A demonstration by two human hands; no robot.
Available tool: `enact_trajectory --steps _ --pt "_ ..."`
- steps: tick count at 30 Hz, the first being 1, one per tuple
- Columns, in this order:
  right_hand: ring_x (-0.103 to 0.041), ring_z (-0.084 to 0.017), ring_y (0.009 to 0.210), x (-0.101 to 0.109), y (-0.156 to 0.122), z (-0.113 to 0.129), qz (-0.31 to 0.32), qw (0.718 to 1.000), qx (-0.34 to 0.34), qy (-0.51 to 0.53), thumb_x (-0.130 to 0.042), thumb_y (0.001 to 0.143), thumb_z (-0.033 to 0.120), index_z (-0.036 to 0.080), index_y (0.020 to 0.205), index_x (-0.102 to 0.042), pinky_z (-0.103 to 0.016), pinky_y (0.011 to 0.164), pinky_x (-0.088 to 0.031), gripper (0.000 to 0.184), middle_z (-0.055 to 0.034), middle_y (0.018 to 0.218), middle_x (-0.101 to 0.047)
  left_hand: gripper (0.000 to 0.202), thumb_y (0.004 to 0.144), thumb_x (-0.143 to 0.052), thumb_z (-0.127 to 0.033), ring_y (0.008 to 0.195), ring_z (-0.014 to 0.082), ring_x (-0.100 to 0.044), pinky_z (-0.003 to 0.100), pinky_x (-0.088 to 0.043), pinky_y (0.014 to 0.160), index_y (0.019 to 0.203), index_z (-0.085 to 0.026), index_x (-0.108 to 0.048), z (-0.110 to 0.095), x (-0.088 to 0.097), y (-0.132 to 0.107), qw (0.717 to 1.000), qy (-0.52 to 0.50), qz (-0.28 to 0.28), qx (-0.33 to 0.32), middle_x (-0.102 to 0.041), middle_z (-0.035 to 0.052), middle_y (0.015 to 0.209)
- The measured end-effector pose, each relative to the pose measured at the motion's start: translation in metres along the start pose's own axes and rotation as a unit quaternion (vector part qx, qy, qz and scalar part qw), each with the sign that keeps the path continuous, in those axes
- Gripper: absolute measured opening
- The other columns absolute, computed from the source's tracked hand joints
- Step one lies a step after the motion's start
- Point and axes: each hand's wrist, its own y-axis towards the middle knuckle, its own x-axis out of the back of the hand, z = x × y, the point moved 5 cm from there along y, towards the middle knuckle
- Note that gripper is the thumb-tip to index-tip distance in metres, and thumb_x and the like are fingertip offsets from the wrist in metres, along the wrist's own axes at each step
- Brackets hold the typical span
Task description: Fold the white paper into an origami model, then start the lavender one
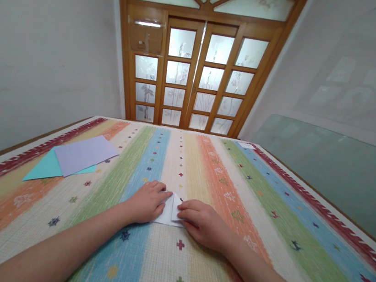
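Observation:
A small folded sheet of white paper (166,214) lies at the middle of the table, with a pointed top and a flap standing or folded over on its right half. My left hand (147,202) holds the paper at its left side, fingers bent and pressed against its sloping edge. On the other side, my right hand (203,221) pinches the right flap, thumb below and fingers above. The fingers hide both outer ends of the paper.
A lilac paper sheet (86,155) overlaps a turquoise sheet (44,168) at the left of the table. The striped tablecloth (111,251) covers the tabletop. A small white piece (247,146) lies at the far right edge. Wooden glazed doors (196,75) stand beyond.

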Motion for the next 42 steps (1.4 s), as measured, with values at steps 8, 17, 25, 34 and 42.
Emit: enact_trajectory --steps 8,17,25,34,42 --pt "-0.062 -0.019 0.113 -0.0022 0.0012 0.0046 0.010 0.999 0.034 0.012 -0.056 0.088 0.013 0.023 0.104 -0.072 -0.038 0.104 -0.045 0.025 -0.0048 0.108 -0.072 0.043 0.090 -0.048 -0.030 0.112 0.0290 -0.047 0.044 -0.036 0.098 0.132 -0.026 -0.054 0.0010 0.0004 -0.0001 1.000 -0.006 0.001 -0.001 -0.055 0.0105 0.121" --pt "-0.060 -0.020 0.117 -0.0064 0.0018 0.0065 0.038 0.998 0.054 0.021 -0.057 0.088 0.013 0.023 0.100 -0.074 -0.038 0.105 -0.044 0.023 -0.0040 0.107 -0.073 0.040 0.094 -0.043 -0.032 0.115 0.0289 -0.046 0.045 -0.035 0.100 0.131 -0.023 -0.055 0.0015 -0.0007 0.0006 1.000 0.006 0.007 -0.008 -0.055 0.0114 0.125" --pt "-0.057 -0.020 0.120 -0.0088 0.0020 0.0033 0.043 0.998 0.042 0.025 -0.058 0.088 0.014 0.023 0.099 -0.074 -0.039 0.109 -0.040 0.022 -0.0038 0.110 -0.072 0.040 0.095 -0.043 -0.031 0.117 0.0288 -0.045 0.045 -0.033 0.102 0.133 -0.023 -0.052 0.0013 -0.0014 0.0006 1.000 0.001 0.013 -0.013 -0.053 0.0110 0.128" --pt "-0.056 -0.020 0.122 -0.0083 0.0032 0.0041 0.053 0.998 0.030 0.021 -0.056 0.089 0.014 0.022 0.098 -0.074 -0.038 0.109 -0.040 0.021 -0.0039 0.109 -0.072 0.041 0.094 -0.042 -0.030 0.119 0.0282 -0.045 0.045 -0.032 0.104 0.133 -0.022 -0.051 0.0016 -0.0035 0.0014 1.000 0.017 0.013 -0.016 -0.053 0.0106 0.131" --pt "-0.056 -0.020 0.122 -0.0076 0.0045 0.0057 0.049 0.998 0.031 0.021 -0.058 0.088 0.012 0.021 0.094 -0.074 -0.037 0.108 -0.041 0.020 -0.0049 0.108 -0.072 0.042 0.093 -0.044 -0.029 0.122 0.0277 -0.045 0.046 -0.033 0.105 0.134 -0.021 -0.049 0.0020 -0.0052 0.0005 0.999 0.029 0.003 -0.022 -0.052 0.0105 0.134"
